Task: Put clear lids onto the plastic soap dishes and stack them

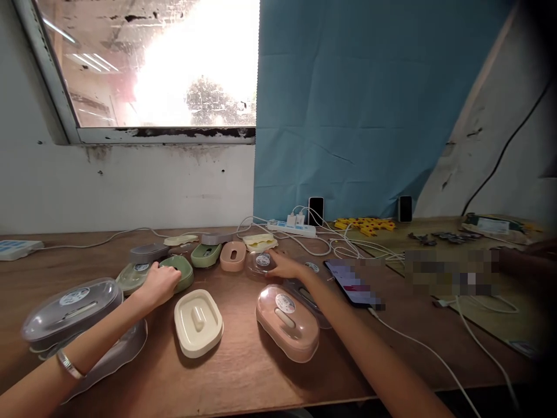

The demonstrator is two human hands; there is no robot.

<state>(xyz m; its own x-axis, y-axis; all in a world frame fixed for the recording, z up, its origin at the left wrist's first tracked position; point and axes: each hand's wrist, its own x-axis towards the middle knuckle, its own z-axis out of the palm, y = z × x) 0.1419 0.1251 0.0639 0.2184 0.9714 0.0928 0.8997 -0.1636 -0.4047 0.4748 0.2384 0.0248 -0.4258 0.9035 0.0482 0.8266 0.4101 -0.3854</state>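
Note:
My left hand (pixel 162 283) is closed on the near left rim of a green oval container (pixel 185 271), fingers curled over its edge. My right hand (pixel 284 267) reaches to a clear plastic lid (pixel 257 262) with a round sticker; thumb and fingers are on its right side. Between my forearms lies a cream oval tray (pixel 208 319) with a raised middle. Nearer my right arm is a pink container (pixel 289 334) under a clear lid. A smaller pink container (pixel 232 258) and another green container (pixel 204 255) stand behind, between the hands.
Grey lidded containers (pixel 82 310) lie at left, partly behind my left arm. A phone (pixel 350 284) with a cable lies right of my right arm. A power strip (pixel 296 228), tangled white cables and yellow pieces (pixel 365 224) sit at the back. Another person's arm (pixel 522 264) shows at far right.

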